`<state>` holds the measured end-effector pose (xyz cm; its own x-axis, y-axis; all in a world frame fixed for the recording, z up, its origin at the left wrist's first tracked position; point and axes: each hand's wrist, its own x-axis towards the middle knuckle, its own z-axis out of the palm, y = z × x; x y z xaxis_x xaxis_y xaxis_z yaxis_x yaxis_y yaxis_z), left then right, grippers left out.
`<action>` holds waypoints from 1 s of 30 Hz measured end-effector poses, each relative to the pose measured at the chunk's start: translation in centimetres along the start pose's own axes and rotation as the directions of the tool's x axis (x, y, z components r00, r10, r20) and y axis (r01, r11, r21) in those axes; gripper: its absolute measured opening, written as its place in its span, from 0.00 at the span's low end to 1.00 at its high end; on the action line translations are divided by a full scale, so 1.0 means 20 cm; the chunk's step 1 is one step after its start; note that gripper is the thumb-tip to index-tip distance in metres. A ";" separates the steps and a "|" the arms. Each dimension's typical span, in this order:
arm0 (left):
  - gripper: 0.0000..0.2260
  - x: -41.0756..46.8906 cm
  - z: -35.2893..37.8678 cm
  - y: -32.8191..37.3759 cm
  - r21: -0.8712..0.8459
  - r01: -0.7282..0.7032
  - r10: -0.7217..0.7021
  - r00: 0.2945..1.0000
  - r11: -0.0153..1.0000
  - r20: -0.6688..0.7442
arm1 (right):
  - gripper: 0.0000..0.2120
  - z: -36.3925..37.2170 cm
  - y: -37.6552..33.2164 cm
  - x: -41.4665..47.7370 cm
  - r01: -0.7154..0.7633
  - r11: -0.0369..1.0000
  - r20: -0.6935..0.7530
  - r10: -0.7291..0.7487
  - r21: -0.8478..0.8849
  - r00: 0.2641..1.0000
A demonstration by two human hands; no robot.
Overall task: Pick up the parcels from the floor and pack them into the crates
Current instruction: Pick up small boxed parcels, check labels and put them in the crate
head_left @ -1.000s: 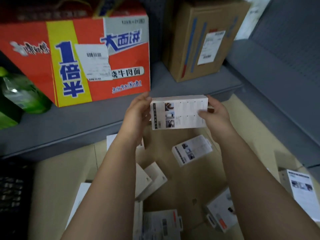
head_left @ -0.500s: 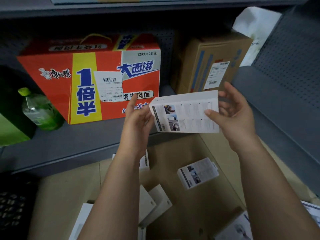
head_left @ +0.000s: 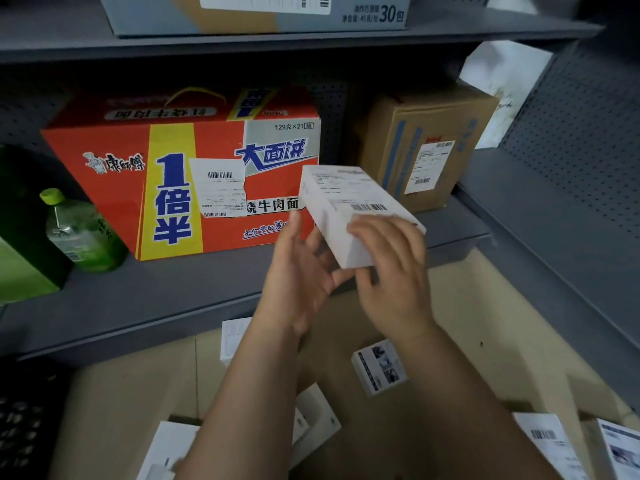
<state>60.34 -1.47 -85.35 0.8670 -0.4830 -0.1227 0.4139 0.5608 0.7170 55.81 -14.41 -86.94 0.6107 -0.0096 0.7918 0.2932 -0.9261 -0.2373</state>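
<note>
A white parcel (head_left: 346, 202), barcode label up, tilts before the grey shelf's (head_left: 138, 299) front edge; the right hand (head_left: 394, 271) grips its near end, and the left hand (head_left: 298, 271), fingers straight, supports it.

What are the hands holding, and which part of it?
A white parcel. The right hand grips its near end, fingers curled over the top face; the left hand supports that same end from underneath.
</note>
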 end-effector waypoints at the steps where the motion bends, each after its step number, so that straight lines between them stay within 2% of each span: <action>1: 0.25 0.00 -0.01 -0.01 0.034 0.004 -0.005 1.000 0.999 0.014 | 0.12 0.03 0.00 -0.03 0.050 0.998 -0.052 -0.052 -0.039 0.997; 4: 0.25 0.01 -0.04 0.00 0.139 -0.017 0.011 0.999 0.990 0.051 | 0.11 0.09 -0.04 -0.07 0.115 0.985 -0.188 -0.138 -0.128 0.972; 7: 0.24 0.03 -0.06 0.00 0.162 -0.006 -0.004 0.998 0.987 0.065 | 0.09 0.12 -0.07 -0.10 0.119 0.978 -0.273 -0.164 -0.173 0.948; 10: 0.27 0.03 -0.07 0.02 0.172 -0.006 -0.006 0.998 0.985 0.067 | 0.12 0.13 -0.09 -0.10 0.137 0.967 -0.289 -0.197 -0.214 0.937; 12: 0.27 0.03 -0.09 0.02 0.160 -0.023 0.015 0.999 0.987 0.052 | 0.11 0.13 -0.09 -0.12 0.158 0.969 -0.244 -0.203 -0.190 0.948; 15: 0.26 0.02 -0.08 0.03 0.152 -0.045 0.047 0.999 0.987 -0.005 | 0.16 0.07 -0.09 -0.09 0.180 0.981 -0.186 -0.191 -0.076 0.964; 18: 0.23 0.01 -0.09 0.03 0.086 -0.024 0.035 0.992 0.996 -0.123 | 0.18 -0.10 -0.09 0.07 0.166 0.974 -0.302 -0.114 0.152 0.946; 20: 0.18 0.00 -0.09 0.02 0.067 -0.028 0.040 0.983 0.997 -0.180 | 0.14 -0.21 -0.08 0.18 0.087 0.963 -0.428 0.032 0.255 0.903; 21: 0.15 0.00 -0.08 0.02 0.065 -0.027 0.039 0.981 0.997 -0.189 | 0.15 -0.24 -0.06 0.21 0.001 0.947 -0.455 0.153 0.321 0.877; 23: 0.12 -0.01 -0.05 0.04 0.067 -0.026 0.038 0.981 0.997 -0.190 | 0.20 -0.28 -0.05 0.25 -0.237 0.829 -0.370 0.457 0.506 0.809; 25: 0.12 -0.02 -0.03 0.04 0.087 -0.034 0.049 0.983 0.996 -0.177 | 0.22 -0.27 -0.02 0.26 -0.518 0.598 -0.097 0.706 0.612 0.702; 26: 0.14 -0.02 -0.02 0.04 0.104 -0.039 0.056 0.985 0.994 -0.166 | 0.21 -0.27 -0.01 0.26 -0.653 0.459 0.078 0.781 0.602 0.620; 28: 0.17 -0.02 -0.01 0.04 0.128 -0.042 0.062 0.986 0.991 -0.153 | 0.17 -0.24 0.03 0.24 -0.821 0.152 0.418 0.801 0.551 0.428; 29: 0.17 -0.02 -0.01 0.04 0.132 -0.042 0.063 0.986 0.990 -0.156 | 0.15 -0.23 0.05 0.23 -0.846 0.021 0.533 0.768 0.533 0.355; 30: 0.17 -0.01 -0.02 0.04 0.133 -0.042 0.063 0.986 0.990 -0.156 | 0.14 -0.21 0.06 0.21 -0.850 -0.071 0.606 0.733 0.522 0.311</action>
<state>60.55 -0.68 -84.95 0.9240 -0.3357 -0.1833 0.3366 0.4864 0.8063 55.64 -17.08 -81.42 0.8501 -0.4530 -0.2685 -0.1559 0.2704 -0.9500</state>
